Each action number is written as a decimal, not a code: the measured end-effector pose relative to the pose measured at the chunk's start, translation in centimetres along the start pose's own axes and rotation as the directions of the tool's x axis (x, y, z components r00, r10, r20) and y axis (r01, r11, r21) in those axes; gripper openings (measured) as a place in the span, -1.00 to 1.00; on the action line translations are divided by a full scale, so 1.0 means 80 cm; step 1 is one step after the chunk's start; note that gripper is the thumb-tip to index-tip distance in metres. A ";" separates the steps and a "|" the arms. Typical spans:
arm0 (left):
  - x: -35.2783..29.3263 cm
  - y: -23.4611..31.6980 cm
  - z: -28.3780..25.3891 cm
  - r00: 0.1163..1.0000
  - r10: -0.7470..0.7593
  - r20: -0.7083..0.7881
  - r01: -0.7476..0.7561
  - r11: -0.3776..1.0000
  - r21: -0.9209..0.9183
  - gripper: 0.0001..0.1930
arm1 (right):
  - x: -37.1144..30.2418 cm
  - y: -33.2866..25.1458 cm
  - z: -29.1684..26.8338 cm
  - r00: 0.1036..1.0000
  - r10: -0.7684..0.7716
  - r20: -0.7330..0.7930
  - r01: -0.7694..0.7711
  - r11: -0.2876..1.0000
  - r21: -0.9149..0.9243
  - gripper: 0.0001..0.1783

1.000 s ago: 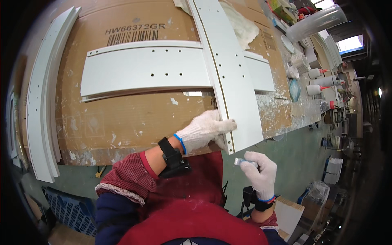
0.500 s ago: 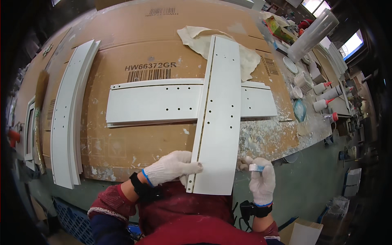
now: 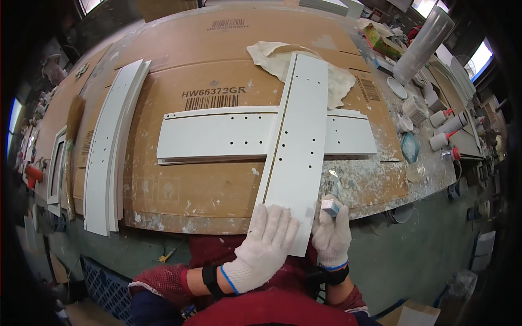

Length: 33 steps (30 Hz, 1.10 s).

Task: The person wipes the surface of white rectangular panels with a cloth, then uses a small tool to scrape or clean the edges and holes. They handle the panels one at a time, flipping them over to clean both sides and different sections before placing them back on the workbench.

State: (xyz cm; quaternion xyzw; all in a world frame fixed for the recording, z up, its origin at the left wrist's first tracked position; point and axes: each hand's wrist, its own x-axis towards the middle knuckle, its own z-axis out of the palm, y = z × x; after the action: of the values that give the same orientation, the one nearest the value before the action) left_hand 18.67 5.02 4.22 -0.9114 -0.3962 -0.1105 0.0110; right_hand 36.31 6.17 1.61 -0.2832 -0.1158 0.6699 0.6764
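A long white board (image 3: 298, 146) with a dark groove along its left side and several small holes lies lengthwise, its near end jutting past the table's front edge. It rests across a stack of similar white boards (image 3: 217, 130). My left hand (image 3: 263, 247), in a white knit glove, lies flat on the board's near end with fingers stretched out. By the near right edge, my gloved right hand (image 3: 333, 236) grips a small blue and white block (image 3: 329, 207) between thumb and fingers.
Cardboard (image 3: 163, 190) covers the table. More white boards (image 3: 111, 146) lie stacked at left, beside a brush (image 3: 72, 146) and a small frame (image 3: 56, 163). A cream cloth (image 3: 272, 57) lies under the board's far end. Bottles (image 3: 439, 141) and cups stand at right.
My left hand has gone from holding the board's left edge to lying flat on its face. My right hand has moved slightly up and left with the block, closer to the board's edge.
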 end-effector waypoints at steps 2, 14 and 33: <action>0.006 0.009 0.013 0.998 -0.021 -0.055 0.024 0.998 0.065 -0.40 | 0.002 0.006 0.007 0.999 -0.024 -0.044 0.025 0.999 0.032 -0.44; 0.023 -0.008 -0.008 0.996 -0.074 -0.048 0.073 0.997 -0.010 -0.49 | 0.000 0.016 -0.001 0.999 0.024 0.049 -0.028 0.995 0.091 -0.43; 0.000 -0.002 -0.041 0.972 0.234 -0.032 -0.234 0.936 -0.264 -0.48 | 0.001 0.017 0.006 0.993 0.112 0.047 -0.117 0.983 0.145 -0.47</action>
State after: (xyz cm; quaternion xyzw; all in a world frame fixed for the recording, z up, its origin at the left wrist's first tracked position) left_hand 17.92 4.74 7.40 -0.9453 -0.2665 -0.1606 -0.0981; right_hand 34.93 6.27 1.27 -0.2258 -0.0626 0.7198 0.6534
